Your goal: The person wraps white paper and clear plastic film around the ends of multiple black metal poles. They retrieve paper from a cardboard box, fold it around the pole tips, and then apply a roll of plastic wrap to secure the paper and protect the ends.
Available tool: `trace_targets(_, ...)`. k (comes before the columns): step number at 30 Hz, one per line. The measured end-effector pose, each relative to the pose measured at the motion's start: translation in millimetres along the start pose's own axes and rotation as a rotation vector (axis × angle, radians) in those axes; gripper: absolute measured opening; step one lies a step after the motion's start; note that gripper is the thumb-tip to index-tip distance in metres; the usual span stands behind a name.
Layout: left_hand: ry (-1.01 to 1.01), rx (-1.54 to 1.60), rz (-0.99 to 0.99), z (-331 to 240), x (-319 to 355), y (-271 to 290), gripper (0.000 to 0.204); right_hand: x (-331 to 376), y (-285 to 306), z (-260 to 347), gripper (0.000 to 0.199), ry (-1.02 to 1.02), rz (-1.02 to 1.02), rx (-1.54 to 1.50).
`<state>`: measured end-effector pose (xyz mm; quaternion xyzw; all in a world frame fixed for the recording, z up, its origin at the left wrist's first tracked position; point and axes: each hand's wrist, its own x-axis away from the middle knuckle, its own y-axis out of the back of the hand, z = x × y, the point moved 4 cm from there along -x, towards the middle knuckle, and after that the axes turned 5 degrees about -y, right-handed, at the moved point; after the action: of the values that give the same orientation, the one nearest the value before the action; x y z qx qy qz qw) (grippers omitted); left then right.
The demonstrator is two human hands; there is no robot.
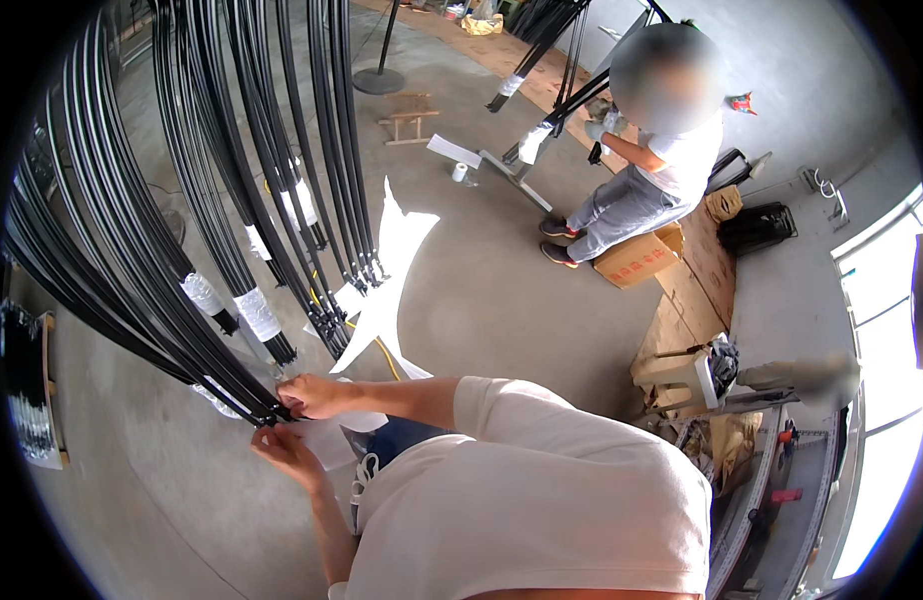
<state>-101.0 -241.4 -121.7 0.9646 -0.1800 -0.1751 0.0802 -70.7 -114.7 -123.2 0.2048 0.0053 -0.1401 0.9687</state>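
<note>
A bundle of long black rods (pixel 172 310) slants down from the upper left to my hands. My right hand (pixel 319 396) is closed, its fingers bent in at the upper side of the bundle's lower end; what they pinch is too small to make out. Just below, my left hand (pixel 290 457) has thumb and fingers closed on a rod tip at the lower edge of the bundle. A white sheet (pixel 327 440) lies beneath and between the two hands. Clear plastic wrap (pixel 214 397) shows behind the rods near their ends.
More wrapped rod bundles (pixel 259 314) stand beyond, beside bright white sheeting (pixel 382 300) on the floor. At the upper right a person (pixel 647 170) handles other rods near a cardboard box (pixel 637 260). A small wooden stool (pixel 410 119) and a metal rack (pixel 772 490) are farther off.
</note>
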Motion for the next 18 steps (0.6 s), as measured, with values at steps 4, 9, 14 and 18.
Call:
trace_targets(4, 0.000, 0.200, 0.053, -14.3, 5.5, -6.2, 0.020, 1.7, 4.1, 4.6, 0.013, 0.024, -0.024, -0.013)
trace_targets(9, -0.375, -0.232, 0.257, 14.3, 21.3, -12.3, 0.036, 2.0, 0.2, 2.6, 0.011, 0.016, -0.057, -0.079)
trace_targets(14, -0.479, -0.625, -0.162, -27.2, 8.2, -0.3, 0.064, 3.2, -6.8, -2.9, 0.011, 0.048, -0.009, -0.107)
trace_targets(18, 0.040, 0.065, 0.083, 24.9, -7.0, 11.1, 0.070, 4.5, -4.0, 1.8, 0.009, 0.105, 0.001, -0.105)
